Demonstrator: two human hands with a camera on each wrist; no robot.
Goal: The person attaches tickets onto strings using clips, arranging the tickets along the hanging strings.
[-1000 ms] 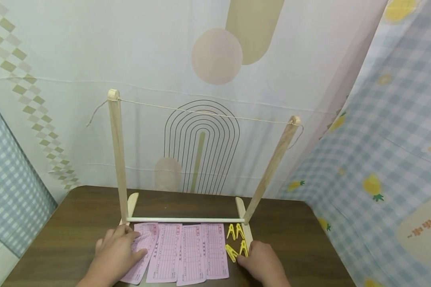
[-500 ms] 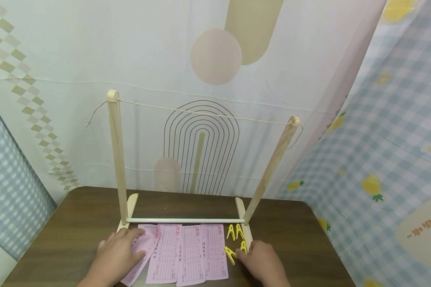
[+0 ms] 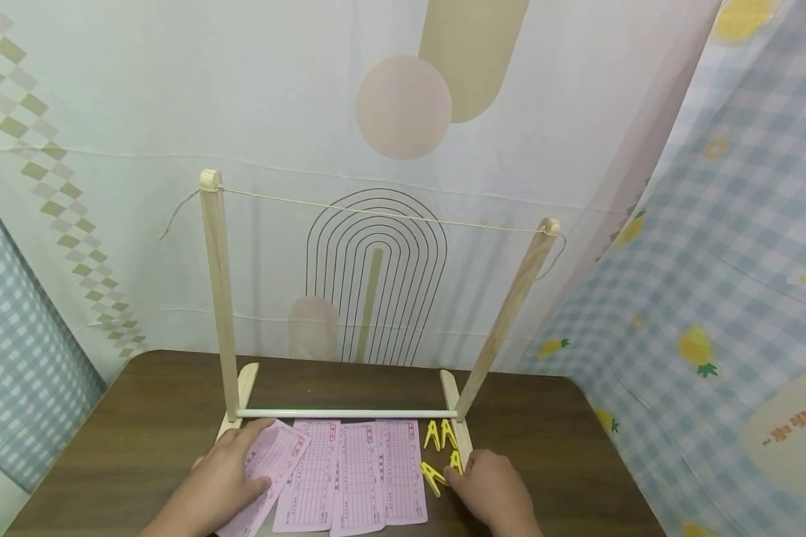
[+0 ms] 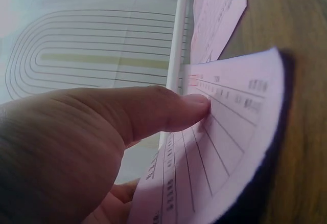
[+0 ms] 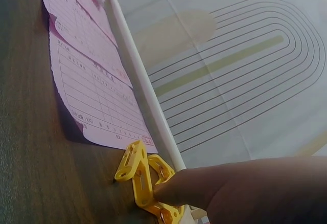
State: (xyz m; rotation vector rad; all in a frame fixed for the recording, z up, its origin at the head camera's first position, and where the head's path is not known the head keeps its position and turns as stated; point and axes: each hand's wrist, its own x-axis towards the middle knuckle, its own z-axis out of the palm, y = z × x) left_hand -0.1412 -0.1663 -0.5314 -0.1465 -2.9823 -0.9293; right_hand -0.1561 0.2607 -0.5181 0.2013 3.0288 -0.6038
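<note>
My left hand (image 3: pixel 222 473) holds the leftmost pink printed slip (image 3: pixel 278 451) near its left edge. In the left wrist view the thumb lies on the slip's (image 4: pixel 230 106) printed face, and the paper bends up off the table; the fingers behind it are mostly hidden. Several more pink slips (image 3: pixel 359 477) lie overlapping to the right. My right hand (image 3: pixel 493 485) pinches a yellow clothespin (image 3: pixel 455 458), partly covered by the hand, by the stand's right foot. Beside it lies another yellow clothespin (image 3: pixel 432 477), with two more above. The right wrist view shows the thumb against yellow plastic (image 5: pixel 144 183).
A wooden stand with a left post (image 3: pixel 219 298), a right post (image 3: pixel 510 321) and a white bottom rod (image 3: pixel 345 412) stands behind the slips. A thin string (image 3: pixel 376 212) runs between the post tops. Patterned cloth (image 3: pixel 275 112) hangs behind the brown table (image 3: pixel 544 432).
The leftmost slip has been lifted and bent, its upper end turning right, as the left fingers gripped it. The right thumb shifted slightly; the near-left clothespin turned and its neighbour became more covered.
</note>
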